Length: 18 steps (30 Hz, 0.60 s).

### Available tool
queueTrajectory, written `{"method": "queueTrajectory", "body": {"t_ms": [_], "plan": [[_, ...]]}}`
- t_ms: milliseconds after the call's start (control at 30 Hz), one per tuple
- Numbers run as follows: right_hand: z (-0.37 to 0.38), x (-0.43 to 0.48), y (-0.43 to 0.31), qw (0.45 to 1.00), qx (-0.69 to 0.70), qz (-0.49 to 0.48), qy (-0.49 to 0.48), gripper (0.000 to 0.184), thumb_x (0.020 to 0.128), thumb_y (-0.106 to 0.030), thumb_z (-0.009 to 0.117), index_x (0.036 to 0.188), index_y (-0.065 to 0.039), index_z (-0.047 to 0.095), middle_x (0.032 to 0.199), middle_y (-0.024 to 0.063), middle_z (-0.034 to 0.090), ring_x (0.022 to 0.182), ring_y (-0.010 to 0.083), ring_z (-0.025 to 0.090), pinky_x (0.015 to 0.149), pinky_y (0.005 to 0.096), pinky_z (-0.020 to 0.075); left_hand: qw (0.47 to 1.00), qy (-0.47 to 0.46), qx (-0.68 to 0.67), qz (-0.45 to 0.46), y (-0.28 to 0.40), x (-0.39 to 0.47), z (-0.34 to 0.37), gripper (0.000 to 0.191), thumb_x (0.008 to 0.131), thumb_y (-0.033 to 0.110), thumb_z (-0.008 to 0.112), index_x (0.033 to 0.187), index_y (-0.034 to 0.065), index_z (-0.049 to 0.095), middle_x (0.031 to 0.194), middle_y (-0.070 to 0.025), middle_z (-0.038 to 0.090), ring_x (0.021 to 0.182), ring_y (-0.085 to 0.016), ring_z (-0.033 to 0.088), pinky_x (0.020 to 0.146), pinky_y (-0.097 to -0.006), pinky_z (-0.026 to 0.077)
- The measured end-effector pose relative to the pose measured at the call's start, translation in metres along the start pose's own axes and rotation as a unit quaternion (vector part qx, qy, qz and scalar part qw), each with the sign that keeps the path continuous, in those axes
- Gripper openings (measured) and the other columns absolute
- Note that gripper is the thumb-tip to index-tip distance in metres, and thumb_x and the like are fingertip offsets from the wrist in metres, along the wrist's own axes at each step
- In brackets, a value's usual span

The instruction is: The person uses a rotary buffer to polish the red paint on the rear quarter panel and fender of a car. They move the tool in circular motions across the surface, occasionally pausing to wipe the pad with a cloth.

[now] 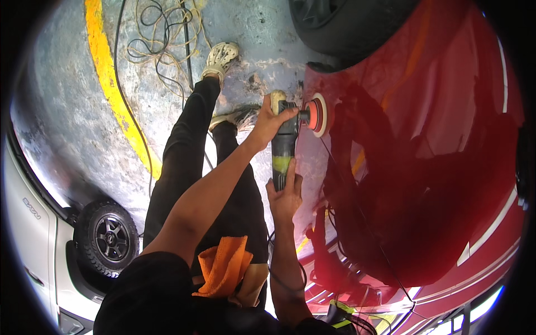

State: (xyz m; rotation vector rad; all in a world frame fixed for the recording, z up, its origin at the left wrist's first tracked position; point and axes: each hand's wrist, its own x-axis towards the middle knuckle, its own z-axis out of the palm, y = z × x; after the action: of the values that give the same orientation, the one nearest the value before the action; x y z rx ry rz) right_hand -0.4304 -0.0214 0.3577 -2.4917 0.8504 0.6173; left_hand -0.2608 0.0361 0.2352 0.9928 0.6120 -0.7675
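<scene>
A black and green car polisher (284,144) is held in both hands, in front of a red car body panel (444,167). My left hand (270,123) is wrapped round its head end, beside a pale rounded part. Lower down, my right hand (286,193) grips the rear end of the body. The round polishing pad (320,115), with an orange backing and a pale rim, faces the glossy red panel at its left side; whether it presses on the paint cannot be told. An orange cloth (224,266) hangs at my waist.
Cords (161,42) lie tangled on the worn floor, near my clog (220,58). A yellow line (115,92) crosses the floor. The red car's tyre (347,37) is at the top. A white vehicle (31,226) with a black wheel (111,238) stands at the left.
</scene>
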Motion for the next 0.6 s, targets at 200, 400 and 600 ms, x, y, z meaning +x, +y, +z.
{"method": "queueTrajectory", "body": {"t_ms": [200,400,600], "plan": [[-0.07,-0.06,-0.019,0.999,0.043,-0.01,0.013,0.098,0.079,-0.015,0.085,0.165,-0.015,0.038,0.117,0.0196,0.062,0.098,0.043,0.07,0.081,0.0496,0.0609,0.999,-0.005,0.049,0.022,0.058,-0.081,0.044,0.059,0.092,0.017,0.083,0.134,0.0044,0.044,0.109,-0.0078,0.063,0.095,-0.014,0.065,0.082,-0.0311,0.056],[-0.126,-0.111,-0.021,0.994,0.088,-0.043,0.058,0.098,0.075,-0.014,0.087,0.161,-0.003,0.04,0.117,0.0218,0.063,0.093,0.0413,0.07,0.078,0.0495,0.0583,0.989,-0.002,0.135,0.066,0.104,-0.161,0.098,0.071,0.09,0.017,0.085,0.142,0.0028,0.039,0.114,-0.0096,0.063,0.099,-0.015,0.065,0.088,-0.0327,0.056],[-0.16,-0.142,-0.015,0.986,0.145,-0.031,0.073,0.099,0.072,-0.012,0.088,0.158,-0.002,0.039,0.116,0.0245,0.064,0.097,0.0422,0.069,0.081,0.0497,0.0571,0.984,-0.014,0.156,0.086,0.129,-0.215,0.137,0.083,0.09,0.018,0.085,0.152,0.0021,0.032,0.118,-0.0115,0.063,0.104,-0.017,0.066,0.093,-0.0345,0.056]]}}
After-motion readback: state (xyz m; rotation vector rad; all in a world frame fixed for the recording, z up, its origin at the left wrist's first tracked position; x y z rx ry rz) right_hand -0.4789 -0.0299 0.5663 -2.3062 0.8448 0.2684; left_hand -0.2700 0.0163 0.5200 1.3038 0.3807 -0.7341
